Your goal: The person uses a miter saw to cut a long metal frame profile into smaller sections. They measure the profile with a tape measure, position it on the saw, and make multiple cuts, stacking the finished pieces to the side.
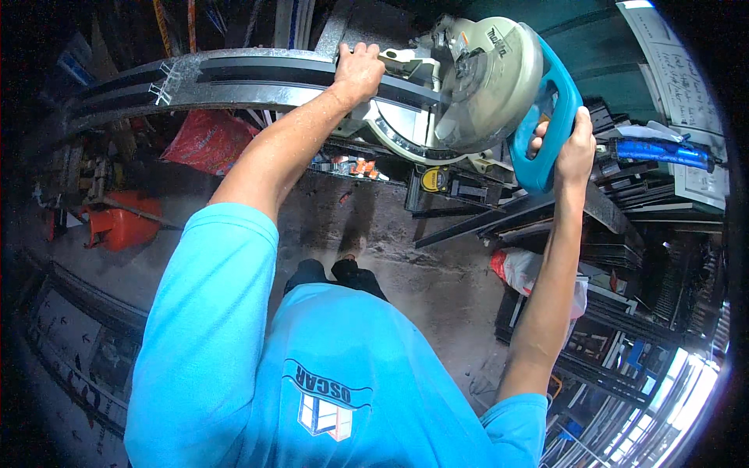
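Note:
My right hand is wrapped around the teal handle of a mitre saw at the upper right. The saw's pale round guard is low over the table, and the blade itself is hard to make out. My left hand is closed over a long dark metal profile, just left of the saw head. This profile lies along the saw's fence and stretches far to the left on a support rail. Its end by the blade is partly hidden by the guard.
A yellow tape measure sits below the saw. Dark profiles stick out at the right, near a white and red bag. At the left are a red sack and an orange container on the floor.

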Demonstrator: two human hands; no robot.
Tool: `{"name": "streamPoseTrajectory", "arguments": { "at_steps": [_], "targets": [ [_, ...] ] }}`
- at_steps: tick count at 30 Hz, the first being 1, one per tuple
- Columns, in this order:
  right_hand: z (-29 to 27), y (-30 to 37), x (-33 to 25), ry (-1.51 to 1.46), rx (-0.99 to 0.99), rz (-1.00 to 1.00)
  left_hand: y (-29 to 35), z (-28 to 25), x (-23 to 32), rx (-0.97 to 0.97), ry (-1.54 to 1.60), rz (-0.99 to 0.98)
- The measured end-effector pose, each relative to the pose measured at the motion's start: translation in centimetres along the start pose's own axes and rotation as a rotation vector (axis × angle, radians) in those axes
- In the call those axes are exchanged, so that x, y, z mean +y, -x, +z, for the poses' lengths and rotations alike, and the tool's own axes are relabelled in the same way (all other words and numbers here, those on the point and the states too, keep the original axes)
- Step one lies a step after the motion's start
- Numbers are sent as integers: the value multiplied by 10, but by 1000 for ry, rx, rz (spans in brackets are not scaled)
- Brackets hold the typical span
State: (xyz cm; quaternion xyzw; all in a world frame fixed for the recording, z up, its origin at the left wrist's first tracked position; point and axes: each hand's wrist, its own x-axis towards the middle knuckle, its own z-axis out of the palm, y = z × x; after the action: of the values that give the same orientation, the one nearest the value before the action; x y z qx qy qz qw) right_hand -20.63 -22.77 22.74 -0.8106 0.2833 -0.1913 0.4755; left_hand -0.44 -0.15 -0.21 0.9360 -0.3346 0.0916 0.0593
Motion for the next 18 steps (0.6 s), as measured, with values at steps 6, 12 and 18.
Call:
{"name": "streamPoseTrajectory", "arguments": {
  "at_steps": [6, 12, 18],
  "targets": [
    [2, 3, 5, -5, 11, -15, -1, -4, 1, -65, -1, -1],
    [1, -1, 9, -29, -9, -19, 1, -2, -1, -23, 16, 12],
    [2, 0, 8, -25, -7, -15, 2, -2, -2, -11, 18, 5]
  ]
}}
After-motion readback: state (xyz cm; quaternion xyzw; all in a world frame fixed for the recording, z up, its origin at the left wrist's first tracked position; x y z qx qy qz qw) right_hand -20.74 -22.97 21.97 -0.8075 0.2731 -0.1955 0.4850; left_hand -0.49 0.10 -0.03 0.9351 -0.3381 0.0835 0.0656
